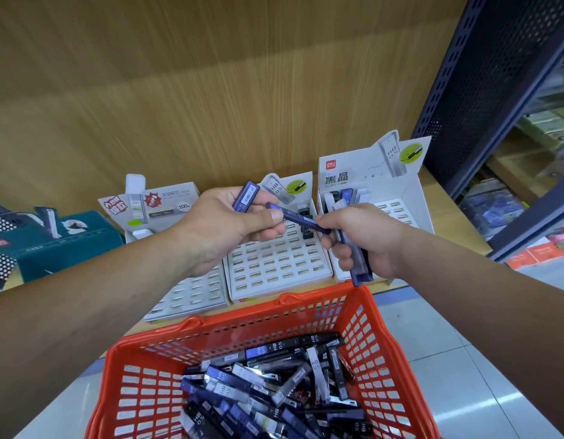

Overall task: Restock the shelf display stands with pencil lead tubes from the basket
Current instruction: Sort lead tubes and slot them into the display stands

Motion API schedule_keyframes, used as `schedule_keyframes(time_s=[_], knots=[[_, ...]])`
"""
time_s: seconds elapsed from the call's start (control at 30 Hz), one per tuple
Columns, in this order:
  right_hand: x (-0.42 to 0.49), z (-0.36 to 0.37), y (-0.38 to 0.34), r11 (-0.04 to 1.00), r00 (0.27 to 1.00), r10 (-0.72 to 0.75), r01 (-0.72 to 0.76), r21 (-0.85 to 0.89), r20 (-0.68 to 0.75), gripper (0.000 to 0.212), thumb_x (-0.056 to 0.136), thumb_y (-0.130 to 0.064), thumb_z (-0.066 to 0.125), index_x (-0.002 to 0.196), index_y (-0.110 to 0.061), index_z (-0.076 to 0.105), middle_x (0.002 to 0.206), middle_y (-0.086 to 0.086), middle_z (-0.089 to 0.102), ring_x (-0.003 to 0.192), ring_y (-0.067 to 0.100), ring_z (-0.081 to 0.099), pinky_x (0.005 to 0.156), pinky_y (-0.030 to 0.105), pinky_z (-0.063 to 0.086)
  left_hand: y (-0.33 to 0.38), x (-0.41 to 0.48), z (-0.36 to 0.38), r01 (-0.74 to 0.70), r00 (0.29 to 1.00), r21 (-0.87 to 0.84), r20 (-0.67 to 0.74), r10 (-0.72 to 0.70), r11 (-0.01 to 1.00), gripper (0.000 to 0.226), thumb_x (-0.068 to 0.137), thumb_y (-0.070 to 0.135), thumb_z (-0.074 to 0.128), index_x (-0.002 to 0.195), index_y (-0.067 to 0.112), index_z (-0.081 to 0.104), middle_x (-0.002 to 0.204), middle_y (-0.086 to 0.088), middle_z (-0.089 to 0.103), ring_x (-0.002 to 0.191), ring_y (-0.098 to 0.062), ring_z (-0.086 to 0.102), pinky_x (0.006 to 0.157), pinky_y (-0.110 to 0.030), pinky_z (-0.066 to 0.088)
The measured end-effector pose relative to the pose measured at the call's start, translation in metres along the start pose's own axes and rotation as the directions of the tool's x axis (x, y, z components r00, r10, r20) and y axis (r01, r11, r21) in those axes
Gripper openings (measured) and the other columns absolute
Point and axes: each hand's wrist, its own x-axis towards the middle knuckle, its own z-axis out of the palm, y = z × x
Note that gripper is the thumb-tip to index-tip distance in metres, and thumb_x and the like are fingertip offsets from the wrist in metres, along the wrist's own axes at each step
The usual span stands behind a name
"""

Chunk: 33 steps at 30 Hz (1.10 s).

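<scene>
Our left hand (223,226) grips a tube (246,197); both hands pinch a second tube (298,218); our right hand (366,239) clasps spares (358,264). We judge them light, stiff, slick: pinch flat sides.

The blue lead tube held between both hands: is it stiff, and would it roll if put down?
Probably stiff: the blue tube is straight though the left hand and right hand pinch only its ends. Its flat faces suggest it would not roll. It looks like light, smooth plastic, so it may slip.
</scene>
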Motion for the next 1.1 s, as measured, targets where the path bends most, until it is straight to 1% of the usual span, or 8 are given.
schedule_keyframes(time_s=[0.13,0.3,0.53,0.7,0.77,0.83,1.0,1.1], knots=[[-0.004,-0.012,-0.007,0.993,0.987,-0.114,0.108,-0.054,-0.115,0.02,0.099,-0.024,0.065,0.101,-0.004,0.064,0.06,0.008,0.052,0.041,0.016,0.036,0.042,0.024,0.032,0.006,0.001,0.005,-0.131,0.991,0.306,0.011,0.134,0.943,0.023,0.092,0.017,0.077,0.094,-0.005,0.071,0.078,-0.018,0.073,0.063,-0.021,0.068,0.056,-0.027,0.057],[-0.005,-0.048,-0.002,0.978,0.938,-0.197,0.21,0.015,-0.285,0.029,0.101,-0.027,0.064,0.111,0.0,0.064,0.059,0.005,0.048,0.044,0.019,0.037,0.041,0.026,0.035,0.015,0.011,0.03,-0.221,0.97,0.443,0.006,0.243,0.869,0.009,0.098,0.012,0.068,0.095,0.004,0.071,0.07,-0.011,0.069,0.055,-0.011,0.062,0.052,-0.022,0.051],[-0.003,-0.071,0.023,0.978,0.911,-0.208,0.197,-0.066,-0.355,0.026,0.101,-0.027,0.063,0.082,-0.01,0.055,0.062,0.008,0.051,0.043,0.019,0.04,0.041,0.028,0.039,0.024,0.035,0.07,-0.357,0.923,0.575,0.094,0.374,0.736,0.008,0.102,0.02,0.063,0.1,0.017,0.07,0.071,-0.006,0.07,0.048,-0.007,0.054,0.048,-0.023,0.046],[-0.001,-0.082,0.034,0.986,0.936,-0.131,0.157,0.056,-0.326,0.022,0.099,-0.027,0.067,0.087,-0.01,0.057,0.063,0.008,0.051,0.045,0.018,0.041,0.044,0.029,0.038,0.016,0.066,0.102,-0.41,0.882,0.774,0.201,0.426,0.482,0.012,0.098,0.018,0.065,0.093,0.009,0.071,0.087,-0.008,0.066,0.08,-0.024,0.06,0.065,-0.015,0.043],[-0.001,-0.085,0.036,0.983,0.941,-0.13,0.162,0.081,-0.313,0.022,0.099,-0.027,0.067,0.089,-0.01,0.056,0.062,0.007,0.051,0.045,0.018,0.041,0.043,0.028,0.038,0.009,0.079,0.108,-0.428,0.873,0.81,0.257,0.415,0.4,0.012,0.095,0.014,0.066,0.085,0.007,0.068,0.086,-0.008,0.064,0.082,-0.027,0.058,0.07,-0.032,0.043],[0.0,-0.087,0.037,0.981,0.946,-0.116,0.158,0.117,-0.304,0.021,0.099,-0.027,0.067,0.091,-0.01,0.057,0.061,0.006,0.05,0.044,0.017,0.04,0.043,0.028,0.038,0.002,0.087,0.11,-0.439,0.859,0.835,0.283,0.426,0.331,0.012,0.092,0.01,0.066,0.081,0.007,0.063,0.081,-0.006,0.06,0.08,-0.028,0.055,0.066,-0.038,0.036],[0.001,-0.087,0.039,0.976,0.964,-0.086,0.132,0.173,-0.25,0.025,0.098,-0.028,0.07,0.102,-0.005,0.061,0.061,0.005,0.052,0.045,0.018,0.042,0.045,0.028,0.039,-0.007,0.094,0.109,-0.462,0.825,0.842,0.294,0.483,0.277,0.008,0.091,0.014,0.068,0.085,0.009,0.065,0.079,-0.002,0.059,0.079,-0.026,0.053,0.069,-0.043,0.047],[0.0,-0.09,0.042,0.965,0.978,-0.048,0.098,0.242,-0.204,0.039,0.097,-0.029,0.071,0.119,0.002,0.062,0.062,0.004,0.052,0.047,0.018,0.041,0.045,0.028,0.038,-0.008,0.095,0.111,-0.468,0.836,0.821,0.291,0.465,0.327,0.01,0.091,0.015,0.071,0.083,0.009,0.068,0.077,-0.001,0.061,0.077,-0.026,0.055,0.07,-0.045,0.05]])
